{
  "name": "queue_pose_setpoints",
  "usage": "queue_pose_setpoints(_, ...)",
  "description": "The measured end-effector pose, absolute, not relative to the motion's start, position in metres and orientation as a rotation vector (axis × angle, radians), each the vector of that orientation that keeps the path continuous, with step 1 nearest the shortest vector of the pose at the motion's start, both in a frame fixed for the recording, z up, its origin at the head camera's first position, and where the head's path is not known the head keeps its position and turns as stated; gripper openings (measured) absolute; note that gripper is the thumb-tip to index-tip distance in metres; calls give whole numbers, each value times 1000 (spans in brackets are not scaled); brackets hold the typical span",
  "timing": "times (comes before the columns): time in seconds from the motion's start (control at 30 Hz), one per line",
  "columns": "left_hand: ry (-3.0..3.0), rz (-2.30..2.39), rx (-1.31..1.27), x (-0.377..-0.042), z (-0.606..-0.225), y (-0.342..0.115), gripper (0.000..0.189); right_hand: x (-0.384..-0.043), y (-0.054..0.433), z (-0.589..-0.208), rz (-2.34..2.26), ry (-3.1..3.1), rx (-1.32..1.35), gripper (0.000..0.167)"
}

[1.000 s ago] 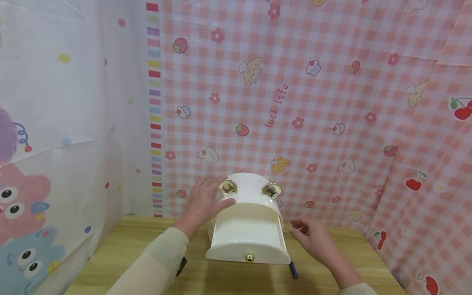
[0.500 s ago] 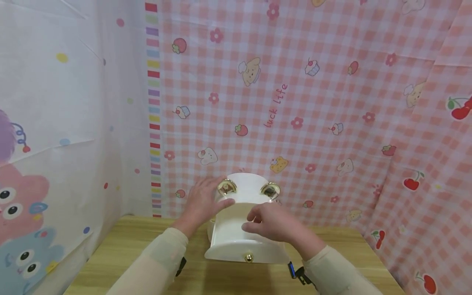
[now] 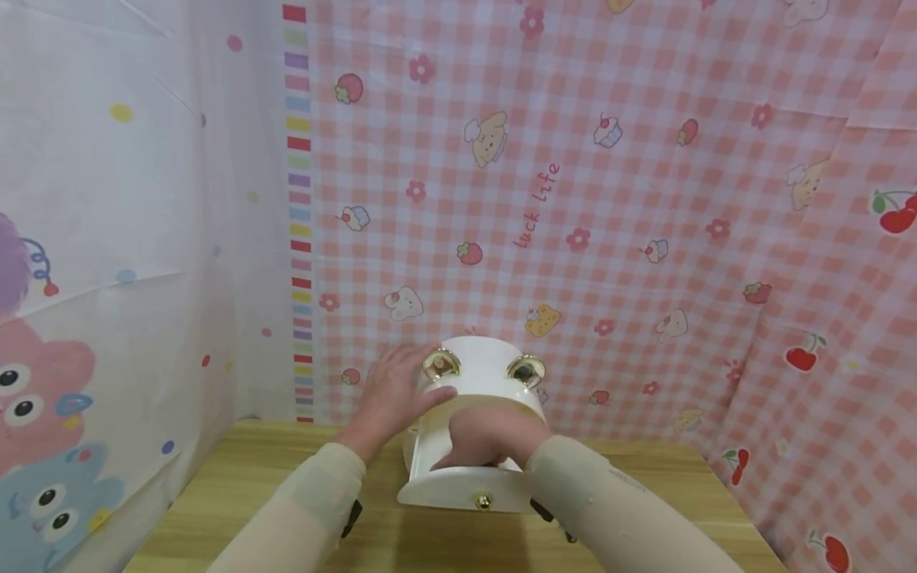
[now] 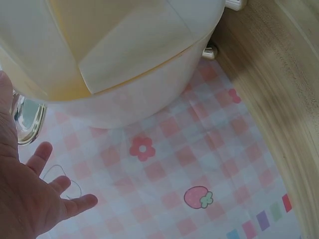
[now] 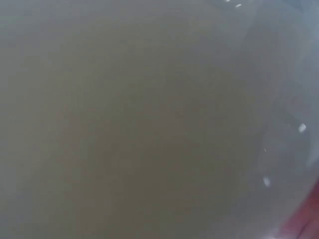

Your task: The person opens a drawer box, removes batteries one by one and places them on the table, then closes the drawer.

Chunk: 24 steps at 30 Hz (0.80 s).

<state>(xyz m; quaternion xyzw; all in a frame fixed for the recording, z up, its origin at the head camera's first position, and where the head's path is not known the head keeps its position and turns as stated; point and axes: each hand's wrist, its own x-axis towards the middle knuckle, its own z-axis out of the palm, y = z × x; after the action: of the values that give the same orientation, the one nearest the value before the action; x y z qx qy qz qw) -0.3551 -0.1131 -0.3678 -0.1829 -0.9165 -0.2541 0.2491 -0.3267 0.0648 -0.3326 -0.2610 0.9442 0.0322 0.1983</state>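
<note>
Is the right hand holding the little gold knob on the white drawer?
No, the right hand reaches down inside the white drawer, and nothing touches the gold knob.

I can read just two words from here, "luck life" [image 3: 537, 205], on the pink checked cloth [image 3: 609, 191] at the back. They're in thin, dark pink letters, all small (I have to tip my head, since they climb steeply, "luck" below and "life" above). Over on the right sleeve [image 3: 609, 501] there's a short, faint line of marks, too small for me to make out.
</note>
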Motion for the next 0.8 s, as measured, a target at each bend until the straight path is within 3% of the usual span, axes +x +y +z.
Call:
queue_pose_setpoints(0.27, -2497, -722, -501, -354, -368, -113, 80, -307, 45, -312, 7, 2570, -689, 60)
queue_pose_setpoints(0.47, -2504, -720, -497, -355, -369, -112, 80, -312, 39, -318, -4, 2523, -691, 49)
queue_pose_setpoints(0.8, -2518, -724, -468, -355, -368, -112, 81, -313, 35, -313, -26, 2426, -641, 50)
